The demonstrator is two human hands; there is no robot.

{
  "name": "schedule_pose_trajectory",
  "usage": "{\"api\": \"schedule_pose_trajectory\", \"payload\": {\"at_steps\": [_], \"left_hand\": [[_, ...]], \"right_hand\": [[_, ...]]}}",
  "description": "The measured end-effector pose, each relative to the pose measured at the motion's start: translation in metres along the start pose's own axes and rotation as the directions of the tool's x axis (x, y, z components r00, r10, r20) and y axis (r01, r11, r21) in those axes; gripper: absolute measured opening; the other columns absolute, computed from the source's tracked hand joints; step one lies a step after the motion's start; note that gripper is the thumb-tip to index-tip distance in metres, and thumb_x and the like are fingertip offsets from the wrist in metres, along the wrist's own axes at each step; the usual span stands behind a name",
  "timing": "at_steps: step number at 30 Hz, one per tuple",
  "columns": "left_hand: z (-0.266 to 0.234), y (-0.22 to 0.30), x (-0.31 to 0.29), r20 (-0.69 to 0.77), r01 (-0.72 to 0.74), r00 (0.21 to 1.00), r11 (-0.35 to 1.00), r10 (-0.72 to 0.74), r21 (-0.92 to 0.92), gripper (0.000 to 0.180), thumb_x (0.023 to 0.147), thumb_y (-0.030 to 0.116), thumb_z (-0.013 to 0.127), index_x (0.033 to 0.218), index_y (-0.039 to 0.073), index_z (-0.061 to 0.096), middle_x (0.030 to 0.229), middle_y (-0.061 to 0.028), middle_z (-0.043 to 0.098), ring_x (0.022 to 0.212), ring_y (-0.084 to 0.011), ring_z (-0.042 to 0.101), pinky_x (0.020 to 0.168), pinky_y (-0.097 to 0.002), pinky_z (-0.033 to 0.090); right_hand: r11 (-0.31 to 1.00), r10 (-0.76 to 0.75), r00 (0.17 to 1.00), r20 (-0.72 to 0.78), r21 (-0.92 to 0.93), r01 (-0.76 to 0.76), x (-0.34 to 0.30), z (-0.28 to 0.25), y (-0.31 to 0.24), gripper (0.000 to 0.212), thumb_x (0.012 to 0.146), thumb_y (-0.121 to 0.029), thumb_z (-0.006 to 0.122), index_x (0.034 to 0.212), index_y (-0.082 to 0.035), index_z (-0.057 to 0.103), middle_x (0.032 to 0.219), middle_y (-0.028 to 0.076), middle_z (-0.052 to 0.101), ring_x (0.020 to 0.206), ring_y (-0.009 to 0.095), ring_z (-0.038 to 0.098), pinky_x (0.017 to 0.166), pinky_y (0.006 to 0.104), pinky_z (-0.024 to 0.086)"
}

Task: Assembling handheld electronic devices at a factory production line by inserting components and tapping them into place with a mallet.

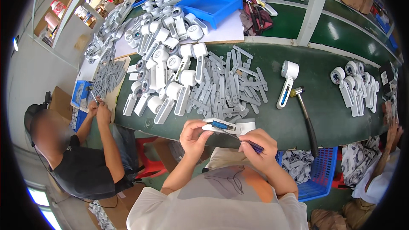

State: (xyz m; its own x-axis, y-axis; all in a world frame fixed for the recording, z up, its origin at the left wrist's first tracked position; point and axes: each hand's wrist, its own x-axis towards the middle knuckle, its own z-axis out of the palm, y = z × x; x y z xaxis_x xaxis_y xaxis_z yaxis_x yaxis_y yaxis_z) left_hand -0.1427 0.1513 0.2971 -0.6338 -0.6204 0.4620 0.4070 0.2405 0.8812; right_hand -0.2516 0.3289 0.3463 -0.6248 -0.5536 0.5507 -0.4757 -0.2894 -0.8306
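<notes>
Left hand: the left hand point(194, 138) is nearly closed, thumb and fingers pinching the 9 o'clock end of a white plastic unit point(235, 127) with a long handle and a rounded head.
Right hand: the right hand point(259, 147) is curled closed around the dark purple grip of a slim tool with a thin metal shaft point(257, 147), its knuckles just beside the unit's head.
Held unit: lies level between the two hands at the near edge of the dark green counter point(272, 121), head toward 3 o'clock, handle open to show a blue cylindrical part point(220, 125).
Tool: its shaft points toward 10 o'clock, reaching the open handle; whether the tip touches the blue part, I cannot tell.
Around the held unit: a heap of flat grey plastic strips point(230, 87) at 12 o'clock; a heap of white round-headed units point(159, 76) at 10; one separate white unit with a slotted handle point(289, 70) at 2; a black-handled hammer with a yellow-tipped head point(309, 130) at 3; a blue plastic basket point(317, 174) below the counter at 4.
Neighbour: a seated co-worker in a black top point(85, 172) at 9 o'clock.
</notes>
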Motion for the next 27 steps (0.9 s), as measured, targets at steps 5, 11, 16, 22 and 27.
{"api": "schedule_pose_trajectory", "payload": {"at_steps": [5, 11, 16, 22, 27], "left_hand": [[-0.002, -0.001, 0.000, 0.020, 0.010, 1.000, 1.000, -0.010, -0.011, 0.029, 0.075, -0.008, 0.071, 0.101, -0.005, 0.058, 0.105, -0.0105, 0.052, 0.095, -0.0179, 0.059, 0.084, -0.0297, 0.053], [-0.001, 0.001, 0.000, 0.025, 0.008, 1.000, 1.000, -0.008, 0.004, 0.029, 0.076, -0.006, 0.072, 0.101, -0.005, 0.058, 0.105, -0.0108, 0.052, 0.095, -0.0182, 0.059, 0.083, -0.0296, 0.053], [-0.003, 0.000, 0.000, 0.047, -0.028, 0.999, 1.000, 0.028, 0.013, 0.029, 0.076, -0.004, 0.072, 0.100, -0.003, 0.058, 0.105, -0.0111, 0.052, 0.094, -0.0175, 0.058, 0.082, -0.0291, 0.053], [-0.008, -0.004, -0.004, 0.055, -0.033, 0.998, 0.999, 0.032, 0.031, 0.028, 0.076, -0.004, 0.073, 0.100, -0.002, 0.058, 0.104, -0.0114, 0.053, 0.094, -0.0178, 0.058, 0.082, -0.0287, 0.053], [-0.006, 0.001, -0.004, 0.069, -0.045, 0.997, 0.999, 0.043, 0.019, 0.027, 0.076, -0.004, 0.072, 0.100, -0.002, 0.059, 0.104, -0.0118, 0.054, 0.096, -0.0183, 0.058, 0.082, -0.0290, 0.053]], "right_hand": [[1.000, 0.020, 0.997, -0.075, -0.023, -0.021, 0.001, -0.003, -0.003, 0.015, 0.078, 0.006, 0.062, 0.092, 0.004, 0.065, 0.080, 0.013, 0.062, 0.061, 0.014, 0.062, 0.055, 0.0235, 0.047], [1.000, -0.012, 1.000, -0.027, -0.020, 0.011, 0.005, 0.006, 0.000, 0.014, 0.078, 0.005, 0.062, 0.092, 0.005, 0.065, 0.081, 0.013, 0.061, 0.059, 0.015, 0.061, 0.054, 0.0240, 0.047], [0.938, 0.268, 0.963, -0.024, 0.233, -0.256, 0.009, 0.003, 0.000, 0.011, 0.082, 0.002, 0.063, 0.092, 0.004, 0.066, 0.081, 0.011, 0.062, 0.059, 0.012, 0.061, 0.052, 0.0225, 0.046], [0.931, 0.272, 0.960, 0.069, 0.236, -0.280, 0.025, -0.007, -0.004, 0.009, 0.083, 0.002, 0.061, 0.091, 0.004, 0.066, 0.078, 0.010, 0.060, 0.055, 0.011, 0.058, 0.049, 0.0224, 0.043], [0.989, -0.124, 0.976, 0.178, -0.053, 0.136, 0.027, -0.011, -0.008, 0.016, 0.074, 0.004, 0.066, 0.090, 0.001, 0.067, 0.077, 0.009, 0.063, 0.062, 0.017, 0.059, 0.054, 0.0267, 0.046]]}}
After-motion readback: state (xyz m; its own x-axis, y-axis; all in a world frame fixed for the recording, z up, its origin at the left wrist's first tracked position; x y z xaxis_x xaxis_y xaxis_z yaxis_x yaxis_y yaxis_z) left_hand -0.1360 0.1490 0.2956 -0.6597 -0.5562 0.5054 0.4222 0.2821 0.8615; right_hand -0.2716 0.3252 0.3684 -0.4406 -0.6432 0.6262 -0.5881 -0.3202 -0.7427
